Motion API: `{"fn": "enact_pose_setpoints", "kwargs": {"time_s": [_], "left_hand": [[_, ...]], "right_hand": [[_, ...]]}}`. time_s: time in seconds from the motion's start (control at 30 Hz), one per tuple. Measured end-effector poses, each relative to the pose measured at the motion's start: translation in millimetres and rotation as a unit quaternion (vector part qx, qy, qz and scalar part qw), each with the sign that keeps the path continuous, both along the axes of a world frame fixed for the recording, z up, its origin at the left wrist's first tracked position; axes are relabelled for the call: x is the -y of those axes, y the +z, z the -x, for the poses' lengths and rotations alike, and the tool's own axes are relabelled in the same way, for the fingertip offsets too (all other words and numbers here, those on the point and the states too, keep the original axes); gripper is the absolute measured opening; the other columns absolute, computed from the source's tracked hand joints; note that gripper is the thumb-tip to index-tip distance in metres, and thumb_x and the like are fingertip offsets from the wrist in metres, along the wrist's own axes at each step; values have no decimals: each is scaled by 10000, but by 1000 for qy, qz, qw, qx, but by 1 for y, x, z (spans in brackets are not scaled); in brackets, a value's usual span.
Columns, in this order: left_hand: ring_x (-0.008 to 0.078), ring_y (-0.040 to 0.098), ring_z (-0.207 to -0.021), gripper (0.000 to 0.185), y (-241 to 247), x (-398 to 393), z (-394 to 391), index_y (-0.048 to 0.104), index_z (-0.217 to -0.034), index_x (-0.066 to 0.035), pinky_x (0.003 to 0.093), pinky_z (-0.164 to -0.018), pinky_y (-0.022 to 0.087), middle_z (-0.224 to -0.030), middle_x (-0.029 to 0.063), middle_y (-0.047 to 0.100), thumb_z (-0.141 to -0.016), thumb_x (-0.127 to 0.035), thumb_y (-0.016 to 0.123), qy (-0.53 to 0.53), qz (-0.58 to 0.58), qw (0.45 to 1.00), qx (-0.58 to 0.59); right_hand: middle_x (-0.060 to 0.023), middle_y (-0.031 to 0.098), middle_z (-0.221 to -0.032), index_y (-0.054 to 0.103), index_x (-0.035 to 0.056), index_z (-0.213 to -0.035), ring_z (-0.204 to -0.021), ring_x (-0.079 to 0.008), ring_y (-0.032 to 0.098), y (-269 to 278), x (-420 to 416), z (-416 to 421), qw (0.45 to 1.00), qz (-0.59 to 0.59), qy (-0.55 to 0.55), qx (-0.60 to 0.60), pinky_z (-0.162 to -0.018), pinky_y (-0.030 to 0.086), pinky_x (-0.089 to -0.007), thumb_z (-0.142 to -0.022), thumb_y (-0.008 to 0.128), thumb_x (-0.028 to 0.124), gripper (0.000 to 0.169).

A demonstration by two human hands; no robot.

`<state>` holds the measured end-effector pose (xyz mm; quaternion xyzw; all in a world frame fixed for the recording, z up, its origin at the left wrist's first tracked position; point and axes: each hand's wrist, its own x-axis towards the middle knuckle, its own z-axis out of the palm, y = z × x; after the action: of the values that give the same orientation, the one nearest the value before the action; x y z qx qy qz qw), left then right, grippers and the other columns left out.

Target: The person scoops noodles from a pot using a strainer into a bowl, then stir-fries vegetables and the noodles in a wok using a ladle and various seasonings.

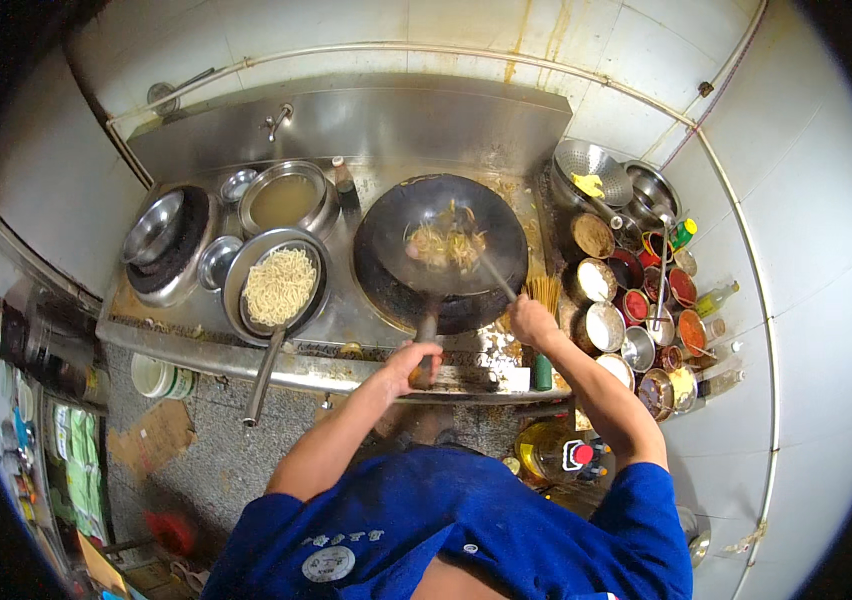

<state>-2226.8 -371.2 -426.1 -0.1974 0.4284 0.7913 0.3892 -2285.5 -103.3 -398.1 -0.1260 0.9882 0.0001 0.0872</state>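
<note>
A dark wok (pixel 381 240) sits on the stove burner, with shredded food (pixel 445 244) in its bowl and a haze over it. My left hand (pixel 407 364) is closed around the wok's handle (pixel 427 326) at the stove's front edge. In my right hand (pixel 533 321) is the handle of a long-handled cooking utensil (pixel 497 276). Its head reaches into the food, and the food and haze hide its shape. Left of the wok, pale noodles (pixel 280 286) lie in a long-handled pan (pixel 235 281).
A metal pot of cloudy liquid (pixel 282 201) and a dark sauce bottle (pixel 346 187) stand behind the noodles. On the right are a perforated strainer (pixel 598 169), several seasoning bowls (pixel 606 326) and a ladle (pixel 662 277). A bamboo brush (pixel 544 291) stands beside the wok. An oil jug (pixel 546 450) is below.
</note>
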Motion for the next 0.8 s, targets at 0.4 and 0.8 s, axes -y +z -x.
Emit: {"fn": "enact_pose_setpoints", "kwargs": {"time_s": [0.4, 0.8], "left_hand": [[125, 516, -454, 63, -29, 17, 8, 550, -800, -60, 278, -371, 433, -545, 34, 533, -797, -110, 588, -7, 103, 993, -56], [142, 417, -420, 105, 31, -50, -41, 481, -780, 29, 290, -372, 352, -563, 89, 455, -714, -27, 539, -50, 47, 995, -75]], "right_hand": [[-202, 633, -845, 524, -32, -936, -743, -359, 632, 30, 11, 29, 996, -22, 41, 81, -669, 511, -437, -901, 363, 199, 284], [-212, 565, -674, 573, 7, -806, -628, -341, 514, 27, -46, -46, 988, 142, 3, -58, -550, 437, -429, -838, 521, 155, 161]]}}
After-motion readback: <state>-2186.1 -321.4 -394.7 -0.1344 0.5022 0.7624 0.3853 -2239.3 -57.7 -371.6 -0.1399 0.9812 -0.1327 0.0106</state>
